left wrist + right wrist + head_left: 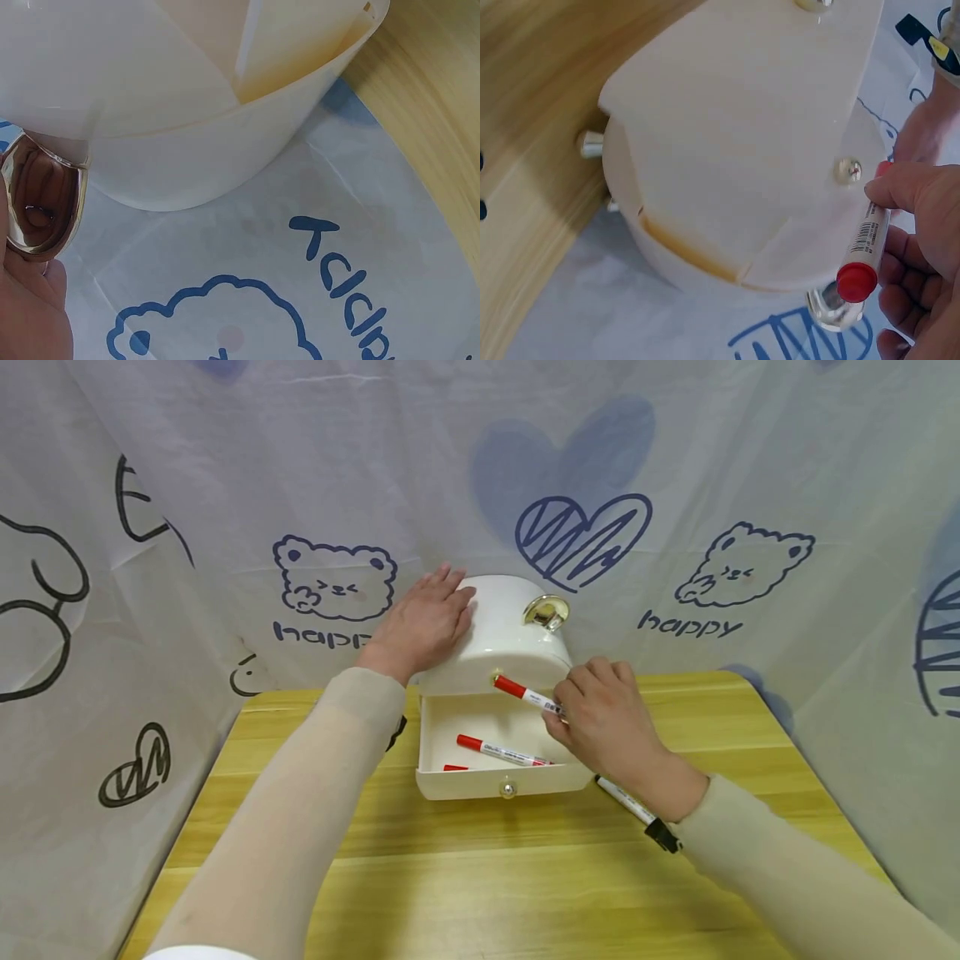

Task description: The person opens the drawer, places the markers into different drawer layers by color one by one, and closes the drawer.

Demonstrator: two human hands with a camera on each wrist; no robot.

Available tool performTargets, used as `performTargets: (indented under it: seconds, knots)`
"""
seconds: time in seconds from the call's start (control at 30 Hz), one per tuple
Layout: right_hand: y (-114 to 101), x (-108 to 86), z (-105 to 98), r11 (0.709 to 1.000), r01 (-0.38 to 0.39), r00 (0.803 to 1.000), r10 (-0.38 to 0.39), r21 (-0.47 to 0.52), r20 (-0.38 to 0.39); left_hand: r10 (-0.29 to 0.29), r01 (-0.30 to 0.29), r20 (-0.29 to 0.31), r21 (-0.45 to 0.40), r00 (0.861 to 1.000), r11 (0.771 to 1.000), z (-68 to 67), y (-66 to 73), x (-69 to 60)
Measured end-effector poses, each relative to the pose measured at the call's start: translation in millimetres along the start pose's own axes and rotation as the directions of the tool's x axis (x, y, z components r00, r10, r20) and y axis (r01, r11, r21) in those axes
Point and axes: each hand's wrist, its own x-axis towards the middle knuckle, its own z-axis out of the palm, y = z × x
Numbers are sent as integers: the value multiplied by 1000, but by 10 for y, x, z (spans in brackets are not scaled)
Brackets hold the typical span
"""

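A white storage box (502, 610) with a rounded top stands at the table's back, its lower drawer (461, 787) pulled out. My left hand (423, 622) rests on the box's upper left side, fingers extended. In the left wrist view, part of that hand (34, 315) appears beside a gold fitting (45, 199). My right hand (611, 718) pinches a red-capped marker (528, 695) above the drawer, near the upper front knob; the right wrist view shows the marker (866, 244) between thumb and fingers. Inside the drawer lies another red-capped marker (502, 752), and a red end (455, 768) shows behind the drawer front.
On the wooden table (465, 877), a white marker with a dark end (626, 800) lies right of the drawer, partly beneath my right wrist. A patterned cloth (420, 460) hangs behind the box and along both sides.
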Motion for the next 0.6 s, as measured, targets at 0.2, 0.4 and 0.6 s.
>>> performTargets:
  seconds: [0.2,0.4,0.6]
  knots:
    - [-109,42,99,1000,6,998,-5,-8,57,0,0,10,15,1000,1000,-21,8,0]
    - [-151,49,177,1000,5,995,-4,-14,100,7,-7,8,17,1000,1000,-30,9,-8]
    - [-174,51,219,1000,1,992,1,-15,130,9,-9,0,17,1000,1000,-20,8,-9]
